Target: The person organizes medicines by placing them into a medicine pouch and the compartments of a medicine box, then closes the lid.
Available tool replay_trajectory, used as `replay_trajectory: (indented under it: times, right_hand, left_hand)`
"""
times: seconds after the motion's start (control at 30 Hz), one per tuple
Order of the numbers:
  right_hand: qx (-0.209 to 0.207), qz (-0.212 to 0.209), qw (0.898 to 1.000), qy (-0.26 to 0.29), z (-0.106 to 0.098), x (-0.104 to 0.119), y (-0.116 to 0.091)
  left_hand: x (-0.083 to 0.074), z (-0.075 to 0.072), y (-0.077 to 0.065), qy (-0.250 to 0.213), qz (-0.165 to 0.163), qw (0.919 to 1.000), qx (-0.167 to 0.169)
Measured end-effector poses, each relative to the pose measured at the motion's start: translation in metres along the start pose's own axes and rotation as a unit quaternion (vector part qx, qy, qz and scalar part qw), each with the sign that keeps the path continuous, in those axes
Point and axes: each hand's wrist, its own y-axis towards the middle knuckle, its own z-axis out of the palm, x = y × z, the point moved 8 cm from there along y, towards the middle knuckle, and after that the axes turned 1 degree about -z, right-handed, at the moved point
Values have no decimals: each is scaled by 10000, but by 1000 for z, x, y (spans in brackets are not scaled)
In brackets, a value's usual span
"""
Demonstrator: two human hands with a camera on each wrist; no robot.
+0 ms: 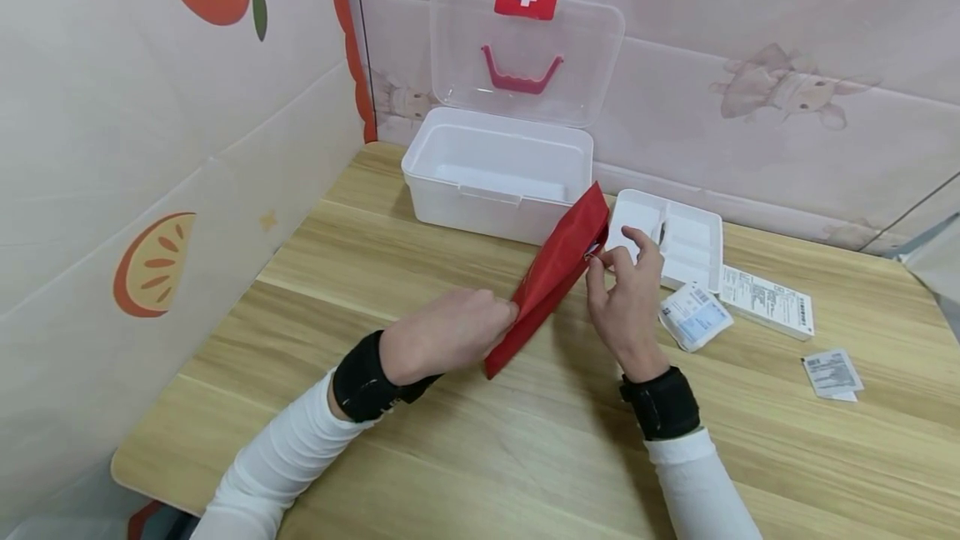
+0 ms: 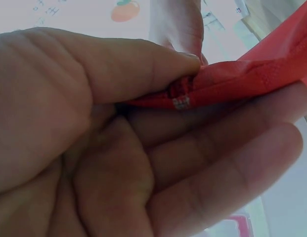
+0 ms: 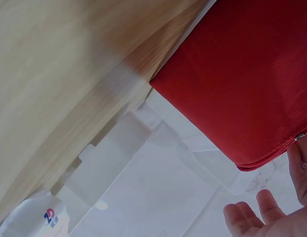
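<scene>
A red zippered fabric pouch (image 1: 551, 269) is held up at a slant over the wooden table. My left hand (image 1: 450, 333) grips its near end; in the left wrist view the thumb (image 2: 143, 74) lies on top of the pouch's edge (image 2: 227, 81) and the fingers run beneath it. My right hand (image 1: 626, 298) pinches the zipper pull at the upper edge between thumb and index finger, other fingers spread away. The right wrist view shows the metal zipper slider (image 3: 300, 136) right at those fingertips, near the pouch's corner.
Behind the pouch stands a clear-white first-aid box (image 1: 487, 207), its lid (image 1: 525, 57) raised against the wall. Right of it lie a white divided tray (image 1: 693, 236), a wrapped packet (image 1: 695, 317), a flat printed box (image 1: 768, 302) and small sachets (image 1: 832, 375).
</scene>
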Motion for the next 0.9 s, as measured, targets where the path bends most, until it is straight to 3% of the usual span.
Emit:
replay_trajectory:
  times: [0.27,0.9]
  right_hand:
    - [-28,78,9999,-60,-3,-3,1]
    - [59,338,9994,48,-5,-11,1]
  left_hand:
    - [-3,-2,-2,159,109,9997,-135]
    - [-4,-1,-2,202,170,9996,-89]
